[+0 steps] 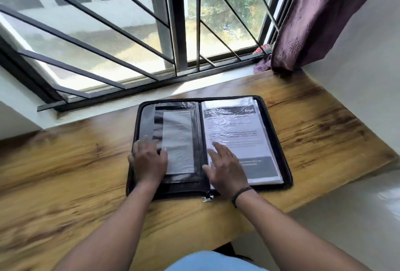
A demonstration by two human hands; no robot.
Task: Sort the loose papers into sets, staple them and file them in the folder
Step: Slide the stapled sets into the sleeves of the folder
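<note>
- Location of task item: the black zip folder (208, 144) lies open flat on the wooden desk (324, 132), just in front of the window sill, its zip pull hanging at the near edge of the spine.
- Right-hand page: a printed sheet (240, 141) sits inside a clear plastic sleeve. Whether it is a stapled set or a single leaf cannot be told.
- Left-hand page: a glossy inner pocket (176, 141) holds a pale slip; its content is unreadable through glare.
- Left hand (149, 160): fingers extended and slightly spread, pressing flat on the near left part of the folder at the pocket's edge. The grip is wide and holds nothing.
- Right hand (225, 169): fingers spread and straight, resting on the sleeved sheet near the spine. The grip is wide and holds nothing. A dark band sits on that wrist.
- No loose papers or stapler appear on the desk in this view; filing is judged to be at or near its end.
- Risk: the sleeve is slick and crinkled; sliding palms could crease the sheet or drag it towards the open edge.
- Risk: closing the folder with the sleeve edge proud could catch it in the zip teeth.
- Risk: the folder's right side lies near the desk's angled edge; a sideways push could tip it off.
</note>
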